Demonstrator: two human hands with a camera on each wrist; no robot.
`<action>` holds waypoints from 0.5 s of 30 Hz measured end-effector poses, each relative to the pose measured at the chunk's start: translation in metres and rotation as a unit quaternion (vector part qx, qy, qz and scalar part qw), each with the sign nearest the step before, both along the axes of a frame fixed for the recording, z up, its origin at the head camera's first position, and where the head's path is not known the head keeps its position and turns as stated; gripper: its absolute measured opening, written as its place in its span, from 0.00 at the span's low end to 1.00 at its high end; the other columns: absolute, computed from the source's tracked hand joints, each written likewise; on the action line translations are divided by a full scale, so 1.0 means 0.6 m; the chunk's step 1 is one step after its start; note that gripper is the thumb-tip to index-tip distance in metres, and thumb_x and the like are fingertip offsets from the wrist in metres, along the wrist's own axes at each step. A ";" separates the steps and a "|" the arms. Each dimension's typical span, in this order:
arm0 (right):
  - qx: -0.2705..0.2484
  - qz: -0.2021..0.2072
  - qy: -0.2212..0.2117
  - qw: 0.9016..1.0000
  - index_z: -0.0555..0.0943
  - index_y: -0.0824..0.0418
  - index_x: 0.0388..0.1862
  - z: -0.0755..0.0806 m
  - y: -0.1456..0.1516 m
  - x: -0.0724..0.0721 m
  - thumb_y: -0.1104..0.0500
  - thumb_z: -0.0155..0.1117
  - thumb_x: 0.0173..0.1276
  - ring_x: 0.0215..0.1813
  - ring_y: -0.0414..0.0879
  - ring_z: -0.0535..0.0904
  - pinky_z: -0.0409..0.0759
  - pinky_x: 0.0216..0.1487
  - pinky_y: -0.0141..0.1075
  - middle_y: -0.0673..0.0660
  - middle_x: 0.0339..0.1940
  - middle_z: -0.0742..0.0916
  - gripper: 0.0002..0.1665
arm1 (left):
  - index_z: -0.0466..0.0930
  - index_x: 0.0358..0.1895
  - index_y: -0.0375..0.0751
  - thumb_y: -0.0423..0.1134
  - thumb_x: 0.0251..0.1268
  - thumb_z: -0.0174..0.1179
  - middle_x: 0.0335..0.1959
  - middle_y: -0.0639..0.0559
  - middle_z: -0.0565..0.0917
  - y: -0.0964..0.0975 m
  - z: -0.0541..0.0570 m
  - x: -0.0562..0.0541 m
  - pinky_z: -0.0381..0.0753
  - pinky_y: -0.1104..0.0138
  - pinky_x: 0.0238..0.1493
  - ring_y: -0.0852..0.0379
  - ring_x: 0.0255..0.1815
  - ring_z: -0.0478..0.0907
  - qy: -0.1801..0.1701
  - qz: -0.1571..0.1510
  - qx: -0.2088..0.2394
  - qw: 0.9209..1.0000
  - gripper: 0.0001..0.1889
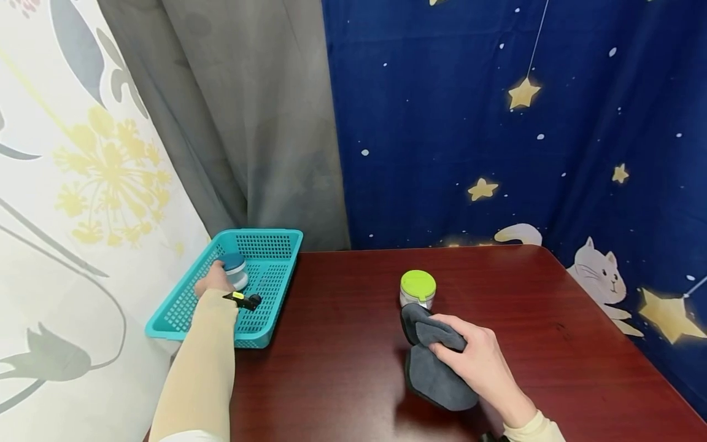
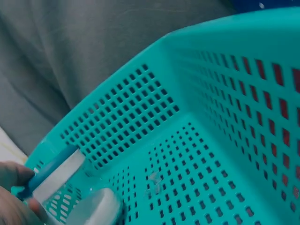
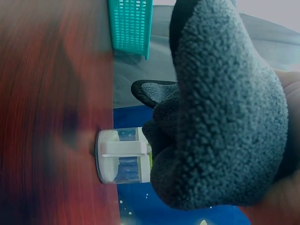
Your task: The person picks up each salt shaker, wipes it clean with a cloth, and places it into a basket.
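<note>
My left hand (image 1: 213, 280) reaches into a turquoise plastic basket (image 1: 284, 288) at the left of the table. It grips a small jar (image 1: 237, 277) by its blue lid; in the left wrist view the fingers lie at the lid (image 2: 49, 169), and the jar has a white base. Over the table, my right hand (image 1: 483, 359) pinches a folded dark grey cloth (image 1: 442, 377), whose lower part hangs down. Just beyond the cloth stands a clear jar with a green lid (image 1: 418, 285). The right wrist view shows its white clasp (image 3: 124, 148), while the cloth hides part of the lid.
The dark red wooden table (image 1: 342, 344) spans the front, with the basket at its left edge. Behind it hang a grey curtain (image 1: 276, 123) and a blue star-patterned curtain (image 1: 431, 123). A white floral curtain (image 1: 83, 184) is close to the left arm.
</note>
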State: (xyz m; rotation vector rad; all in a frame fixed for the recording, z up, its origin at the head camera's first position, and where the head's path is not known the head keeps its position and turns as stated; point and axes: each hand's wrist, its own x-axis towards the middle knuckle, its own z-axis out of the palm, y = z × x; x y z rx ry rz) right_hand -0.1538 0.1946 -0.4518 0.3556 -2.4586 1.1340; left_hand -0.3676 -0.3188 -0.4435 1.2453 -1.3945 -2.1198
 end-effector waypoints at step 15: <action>0.009 -0.003 0.012 1.000 0.83 0.35 0.56 -0.003 0.003 0.000 0.53 0.82 0.56 0.42 0.35 0.85 0.83 0.42 0.36 0.38 0.44 0.88 0.29 | 0.41 0.79 0.34 0.53 0.68 0.59 0.76 0.40 0.61 0.011 0.016 0.008 0.65 0.62 0.70 0.49 0.73 0.62 -0.081 -0.070 -0.146 0.983 0.48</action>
